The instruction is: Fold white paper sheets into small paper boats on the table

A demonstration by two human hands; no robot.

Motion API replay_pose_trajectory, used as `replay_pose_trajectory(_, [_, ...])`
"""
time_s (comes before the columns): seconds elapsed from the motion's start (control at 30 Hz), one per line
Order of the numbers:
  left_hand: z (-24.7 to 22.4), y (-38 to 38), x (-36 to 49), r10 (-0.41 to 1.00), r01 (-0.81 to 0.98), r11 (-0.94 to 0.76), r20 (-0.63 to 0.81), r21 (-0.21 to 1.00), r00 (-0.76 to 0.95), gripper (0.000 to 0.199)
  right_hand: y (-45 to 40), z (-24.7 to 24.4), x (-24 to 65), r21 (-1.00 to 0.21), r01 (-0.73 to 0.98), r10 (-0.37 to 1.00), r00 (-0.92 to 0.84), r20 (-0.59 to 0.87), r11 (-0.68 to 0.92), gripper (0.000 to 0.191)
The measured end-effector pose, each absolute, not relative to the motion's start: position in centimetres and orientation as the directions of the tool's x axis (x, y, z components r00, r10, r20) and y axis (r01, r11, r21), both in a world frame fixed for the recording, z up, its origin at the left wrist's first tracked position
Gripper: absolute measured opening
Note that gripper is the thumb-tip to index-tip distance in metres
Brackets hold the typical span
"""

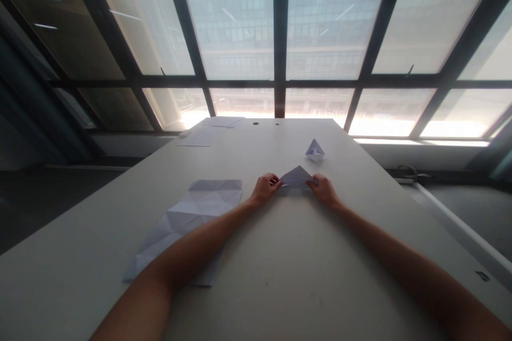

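A small folded sheet of white paper [297,175], triangular with its peak pointing away from me, is stretched between my two hands over the table. My left hand [266,188] pinches its left corner between thumb and fingers. At the opposite corner, my right hand [323,189] grips the paper the same way. Just beyond my right hand stands a folded paper boat [315,151] with a pointed middle. To the left, partly under my left forearm, lies a creased, unfolded sheet of paper [200,203].
The long white table [280,277] reaches toward large framed windows [240,26]. Flat paper sheets [198,136] lie at its far left end. Near the far edge is a small dark round spot [255,123]. A dark curtain [36,85] hangs at the left.
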State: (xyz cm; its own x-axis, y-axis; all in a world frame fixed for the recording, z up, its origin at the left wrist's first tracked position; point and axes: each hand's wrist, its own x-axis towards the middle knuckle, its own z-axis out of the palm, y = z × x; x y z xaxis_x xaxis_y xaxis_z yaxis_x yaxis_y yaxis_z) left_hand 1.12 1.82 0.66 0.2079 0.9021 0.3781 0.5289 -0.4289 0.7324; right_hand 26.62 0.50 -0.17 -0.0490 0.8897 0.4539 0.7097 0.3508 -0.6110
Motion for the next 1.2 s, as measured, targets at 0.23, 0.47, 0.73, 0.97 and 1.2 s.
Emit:
replay_pose_trajectory(0.23, [0.79,1.62,1.19,0.846,0.601,-0.528,0.428,0.6,0.317,0.025,0.39,0.06,26.6,-0.627,0.709,0.898,-0.02,0.44,0.323,0.019])
replay_pose_trajectory(0.47, [0.86,1.48,1.06,0.869,0.57,-0.493,0.402,0.657,0.287,0.011,0.45,-0.09,26.69,-0.623,0.716,0.898,-0.013,0.44,0.316,0.02])
replay_pose_trajectory(0.73, [1.17,1.49,0.92,0.91,0.545,-0.402,0.385,0.736,0.151,0.019,0.48,-0.19,26.69,-0.602,0.732,0.894,-0.022,0.447,0.319,0.02])
replay_pose_trajectory(0.97, [0.84,2.07,0.75,0.919,0.514,-0.382,0.372,0.768,0.126,0.012,0.57,-0.26,26.65,-0.608,0.729,0.898,-0.022,0.439,0.315,0.019])
replay_pose_trajectory(1.2, [0.87,2.23,0.63,0.905,0.515,-0.417,0.393,0.749,0.161,0.014,0.37,0.01,26.59,-0.628,0.704,0.893,-0.021,0.449,0.333,0.018])
